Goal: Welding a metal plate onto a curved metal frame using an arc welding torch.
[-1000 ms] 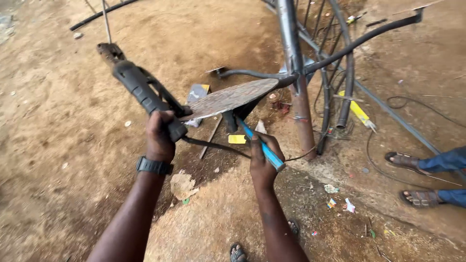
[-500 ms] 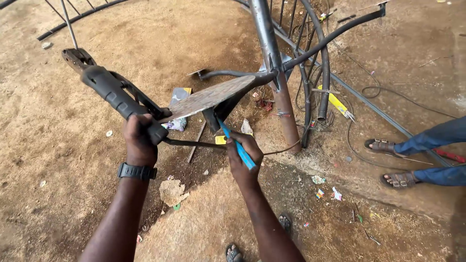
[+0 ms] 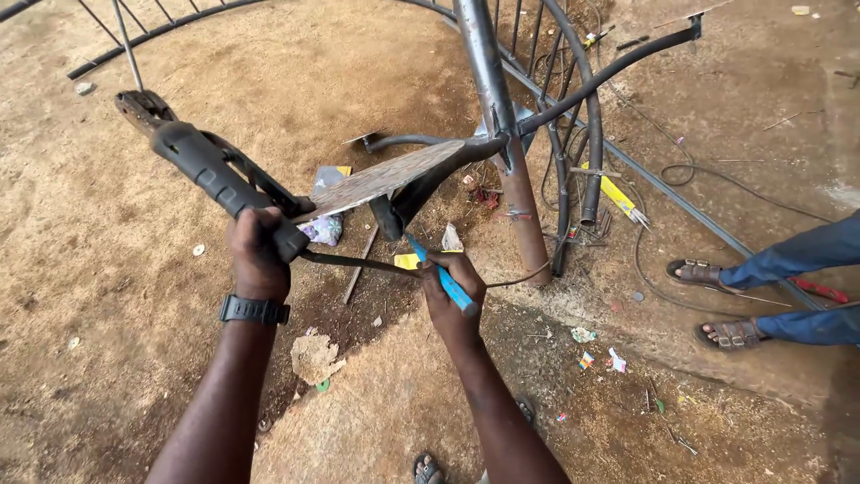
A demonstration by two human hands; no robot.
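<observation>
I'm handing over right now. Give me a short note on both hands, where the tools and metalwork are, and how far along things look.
Left hand: closed round the black handle of a long tool raised over the dirt ground; a watch is on that wrist.
Right hand: grip on a thin blue-handled tool, tip up toward the underside of the flat metal plate.
The plate sticks out from the upright steel post, with curved bars beside it.
A person's sandalled feet are at the right, close to cables.
Done or left: cannot tell whether the plate's joint is finished.
</observation>
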